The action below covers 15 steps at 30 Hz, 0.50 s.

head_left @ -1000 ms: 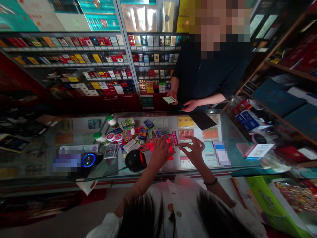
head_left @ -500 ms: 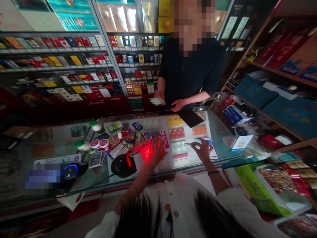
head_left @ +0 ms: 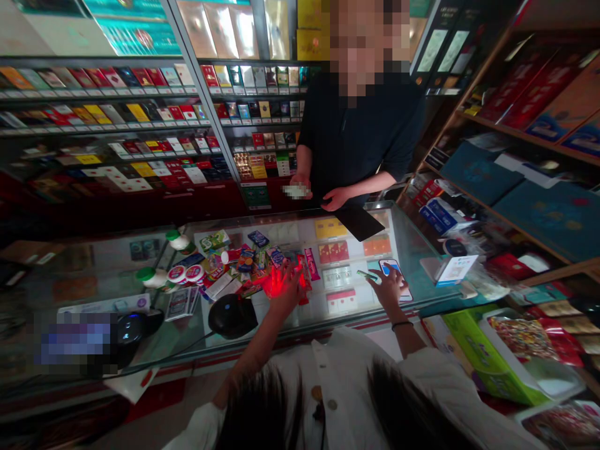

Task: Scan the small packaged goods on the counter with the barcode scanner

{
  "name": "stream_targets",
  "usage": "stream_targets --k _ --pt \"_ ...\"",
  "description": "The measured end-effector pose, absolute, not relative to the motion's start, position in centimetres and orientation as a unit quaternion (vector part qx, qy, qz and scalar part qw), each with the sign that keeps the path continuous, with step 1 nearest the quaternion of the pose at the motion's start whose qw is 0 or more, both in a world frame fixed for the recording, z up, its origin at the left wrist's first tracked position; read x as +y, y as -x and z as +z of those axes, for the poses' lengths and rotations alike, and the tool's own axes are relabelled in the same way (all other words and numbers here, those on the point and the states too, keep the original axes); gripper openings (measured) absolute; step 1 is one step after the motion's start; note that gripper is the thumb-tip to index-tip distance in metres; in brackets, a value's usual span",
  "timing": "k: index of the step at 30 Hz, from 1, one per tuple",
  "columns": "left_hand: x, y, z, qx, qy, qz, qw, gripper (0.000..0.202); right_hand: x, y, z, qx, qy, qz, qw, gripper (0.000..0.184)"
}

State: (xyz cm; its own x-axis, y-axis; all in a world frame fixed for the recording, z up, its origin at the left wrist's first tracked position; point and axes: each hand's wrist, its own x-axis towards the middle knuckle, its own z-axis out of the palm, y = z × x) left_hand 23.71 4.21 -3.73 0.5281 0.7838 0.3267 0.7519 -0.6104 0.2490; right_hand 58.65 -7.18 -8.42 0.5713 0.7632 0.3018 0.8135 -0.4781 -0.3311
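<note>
Reached with the left hand low over a heap of small packets, just beyond a black scanner; grip contents unclear in the red glare, perhaps empty. Rested the right hand on a phone atop the glass surface, fingers spread, grip open, a green stick just left of it.

Obstr: scanner nr L hand

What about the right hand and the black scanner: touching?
Apart: the head view shows the left hand between the right hand and the black scanner.
</note>
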Motion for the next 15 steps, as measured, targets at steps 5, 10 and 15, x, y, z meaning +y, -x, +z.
stream_targets --k 5,10,15 --pt "4.2 -22.9 -2.3 0.45 -0.868 0.209 0.029 0.06 -6.2 -56.3 -6.9 -0.478 0.846 -0.053 0.231 0.044" --pt "3.8 -21.0 0.1 0.463 -0.858 0.222 0.011 0.063 -3.9 -51.0 -4.5 -0.567 0.795 -0.045 0.209 0.056" --pt "3.9 -19.5 0.3 0.466 -0.854 0.231 0.022 0.069 -1.4 -45.3 -2.7 -0.644 0.735 -0.021 0.211 0.058"
